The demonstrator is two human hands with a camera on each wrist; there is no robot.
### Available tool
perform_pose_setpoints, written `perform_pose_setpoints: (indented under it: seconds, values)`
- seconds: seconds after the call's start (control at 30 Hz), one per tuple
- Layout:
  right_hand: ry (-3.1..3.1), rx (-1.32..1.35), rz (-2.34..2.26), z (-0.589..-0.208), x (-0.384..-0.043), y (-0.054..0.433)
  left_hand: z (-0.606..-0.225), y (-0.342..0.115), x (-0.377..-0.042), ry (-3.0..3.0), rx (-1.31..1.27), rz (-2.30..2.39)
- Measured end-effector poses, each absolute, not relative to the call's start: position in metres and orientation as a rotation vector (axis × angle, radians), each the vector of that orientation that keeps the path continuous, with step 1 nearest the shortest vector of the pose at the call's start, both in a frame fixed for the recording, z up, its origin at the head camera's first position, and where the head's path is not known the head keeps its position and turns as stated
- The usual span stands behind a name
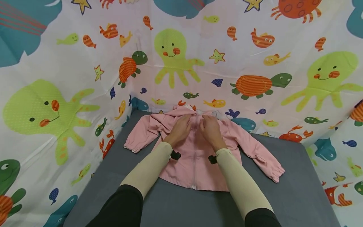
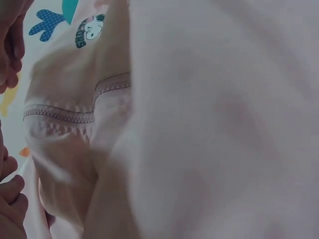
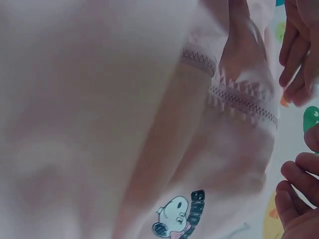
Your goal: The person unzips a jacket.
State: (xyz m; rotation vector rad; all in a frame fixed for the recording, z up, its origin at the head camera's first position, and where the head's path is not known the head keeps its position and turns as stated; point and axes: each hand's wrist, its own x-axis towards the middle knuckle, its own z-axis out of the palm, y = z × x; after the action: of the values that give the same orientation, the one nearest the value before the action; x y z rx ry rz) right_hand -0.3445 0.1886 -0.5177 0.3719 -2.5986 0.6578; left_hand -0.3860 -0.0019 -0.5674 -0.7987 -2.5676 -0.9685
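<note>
A pink zip-up jacket [image 1: 204,170] lies front up, its sleeves spread to both sides. My left hand [image 1: 180,128] is over its upper front, left of the zip, fingers near the collar. Across the zip, my right hand [image 1: 211,129] mirrors it. In the left wrist view, loosely bent fingers of my left hand [image 2: 11,199] show at the lower left, with no cloth visible between them. The right wrist view shows my right hand [image 3: 301,196] likewise, fingers bent beside the jacket's edge. A cartoon dog print [image 3: 174,216] and zigzag-stitched seams mark the chest.
The jacket lies on a grey padded surface [image 1: 113,176]. Around its back and sides hangs a white curtain [image 1: 107,69] printed with sea animals. The collar end of the jacket is close to the curtain's lower edge.
</note>
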Motion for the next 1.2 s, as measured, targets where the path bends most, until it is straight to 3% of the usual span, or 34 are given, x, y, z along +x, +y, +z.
perform_pose_setpoints:
  seconds: [0.33,0.83,1.2]
  values:
    - [-2.736,0.388,0.609,-0.51,-0.38,0.181,-0.569,0.013,-0.406,-2.613,-0.876,-0.977]
    - [-2.943,0.335,0.501,-0.534,-0.398,0.188,-0.579,0.016,-0.385,-2.593,-1.12,-0.638]
    - [-2.994,0.236,0.629,-0.552,-0.405,0.196,-0.589,0.015,-0.379,-2.747,-1.133,-0.494]
